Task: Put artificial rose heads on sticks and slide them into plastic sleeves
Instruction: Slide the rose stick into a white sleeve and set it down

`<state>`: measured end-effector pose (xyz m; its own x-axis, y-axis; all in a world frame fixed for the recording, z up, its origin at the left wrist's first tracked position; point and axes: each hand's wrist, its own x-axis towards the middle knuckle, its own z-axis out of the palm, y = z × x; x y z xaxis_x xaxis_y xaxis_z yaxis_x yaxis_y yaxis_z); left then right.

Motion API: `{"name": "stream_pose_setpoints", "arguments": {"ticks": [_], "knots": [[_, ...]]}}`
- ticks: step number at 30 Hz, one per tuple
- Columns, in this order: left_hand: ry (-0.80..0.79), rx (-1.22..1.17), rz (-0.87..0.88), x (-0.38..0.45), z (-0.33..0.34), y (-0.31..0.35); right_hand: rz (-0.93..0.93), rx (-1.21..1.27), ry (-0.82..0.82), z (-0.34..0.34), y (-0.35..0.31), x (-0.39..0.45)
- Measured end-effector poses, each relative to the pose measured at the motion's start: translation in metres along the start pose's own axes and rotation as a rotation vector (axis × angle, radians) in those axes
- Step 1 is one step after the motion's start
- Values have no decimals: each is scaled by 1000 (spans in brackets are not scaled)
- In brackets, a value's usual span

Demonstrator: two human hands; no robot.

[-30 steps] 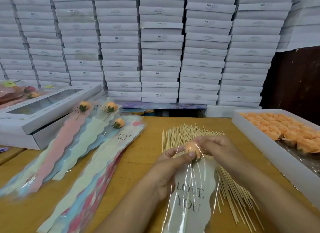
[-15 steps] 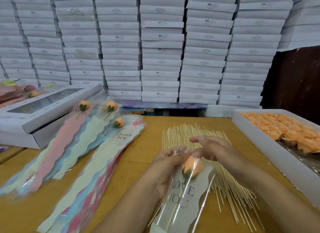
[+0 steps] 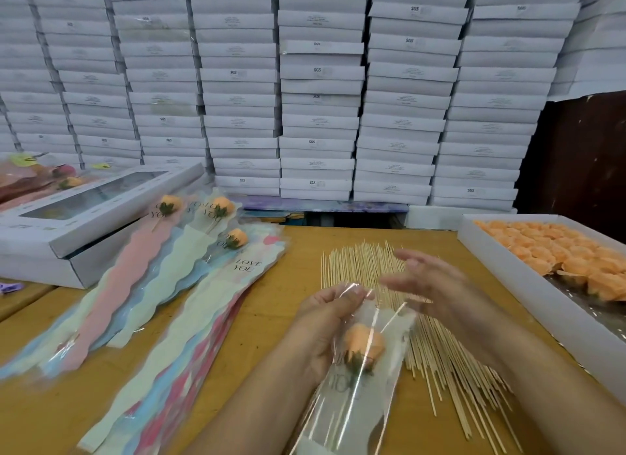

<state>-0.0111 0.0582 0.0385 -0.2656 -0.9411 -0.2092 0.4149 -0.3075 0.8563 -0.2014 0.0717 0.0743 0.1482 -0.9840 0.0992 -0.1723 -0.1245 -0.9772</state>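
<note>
At the far left of the desk [image 3: 277, 319], left of the stick pile [image 3: 423, 336], a windowed white box [image 3: 84, 217] rests on another box, its near corner close to the desk's left edge. Between that box and the stick pile lie filled sleeves [image 3: 142, 285] fanned out, three orange roses at their far ends, overlapping a stack of empty sleeves [image 3: 189, 346] printed "LOVE YOU" that runs toward the near edge. A bare strip of wood separates this stack from the stick pile.

Just left of the stick pile, the left hand [image 3: 325, 326] pinches the top edge of a clear plastic sleeve [image 3: 359, 387], fingers curled round the film; that grip holds the sleeve slanting toward the near edge. An orange rose head [image 3: 364, 344] on its stick sits inside the sleeve, below the opening.

Over the stick pile, the right hand [image 3: 433, 285] hovers blurred, fingers spread and relaxed, its grip released, touching nothing visible.

Right of the stick pile, past a narrow band of bare wood, a long white tray [image 3: 528, 295] of orange rose heads [image 3: 559, 254] lies along the desk's right edge. Stacked white boxes [image 3: 318, 98] wall off the far edge.
</note>
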Motion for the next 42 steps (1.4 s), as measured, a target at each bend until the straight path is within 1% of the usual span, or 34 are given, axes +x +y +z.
{"name": "stream_pose_setpoints", "arguments": {"ticks": [2, 3, 4, 7, 9, 10, 12, 15, 19, 22, 24, 25, 27, 29, 31, 33, 34, 36, 39, 42], "knots": [[54, -52, 30, 1, 0, 1, 35, 85, 110, -5, 3, 0], [82, -81, 40, 1, 1, 2, 64, 96, 112, -5, 7, -2], [107, -103, 52, 2, 1, 3, 102, 99, 78, -4, 11, -5], [145, -145, 92, 1, 4, 6, 259, 90, -130, 11, 24, -16], [169, -176, 131, 1, 5, 6, 338, 118, -239, 24, 30, -21], [176, -190, 151, 0, 5, 7, 352, 124, -271, 29, 32, -22], [168, -213, 170, 1, 5, 7, 342, 144, -277, 34, 34, -22], [106, -171, 145, 0, 4, 8, 291, 140, -167, 31, 29, -17], [-23, 60, 26, -3, 2, 3, 190, 116, 17, 15, 26, 1], [-109, 236, -101, -6, 4, -5, 130, 207, 174, 4, 28, 14], [-171, 350, -159, -7, 3, -10, 112, 268, 246, 0, 32, 19], [-202, 388, -167, -7, 2, -11, 110, 289, 266, -2, 35, 19], [-221, 432, -149, -6, 3, -13, 114, 302, 251, -2, 41, 18], [-170, 457, -105, -5, 5, -13, 134, 300, 180, 0, 45, 15], [-127, 447, -75, -5, 6, -12, 151, 297, 73, 4, 47, 10], [-144, 419, -67, -4, 6, -11, 145, 302, 2, 9, 47, 5], [-154, 412, -68, -5, 7, -11, 137, 300, 3, 12, 46, 4], [-162, 427, -77, -6, 8, -11, 123, 298, 84, 13, 45, 3], [-194, 437, -117, -7, 8, -12, 122, 340, 273, 7, 42, 6], [-243, 485, -156, -8, 7, -11, 97, 348, 371, -1, 40, 8]]}}
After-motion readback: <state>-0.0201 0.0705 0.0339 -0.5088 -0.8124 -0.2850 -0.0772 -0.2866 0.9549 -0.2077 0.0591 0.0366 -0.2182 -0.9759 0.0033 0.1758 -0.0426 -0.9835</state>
